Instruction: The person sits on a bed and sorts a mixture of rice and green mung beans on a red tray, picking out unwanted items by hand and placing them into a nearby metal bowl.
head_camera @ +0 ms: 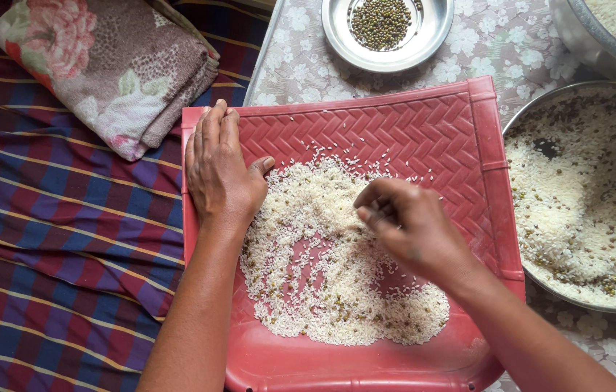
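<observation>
A floral-patterned cloth [467, 43] covers the surface on the right, a plaid sheet [54, 239] the left; the right hand [413, 229] has its fingers [375, 210] drawn narrow, pinched together over the rice [322, 276], though whether they hold a grain or bean I cannot tell; the wrist bends in from the near right. The left hand [221, 170] lies flat, fingers together and extended, on the far-left edge of the red plastic tray [424, 131], seemingly to steady it; its forearm runs straight from the near side. A small steel dish of green beans [388, 29] sits just beyond the tray; a large steel bowl [587, 196] of mixed rice stands right; a folded floral towel [112, 65] rests far left.
</observation>
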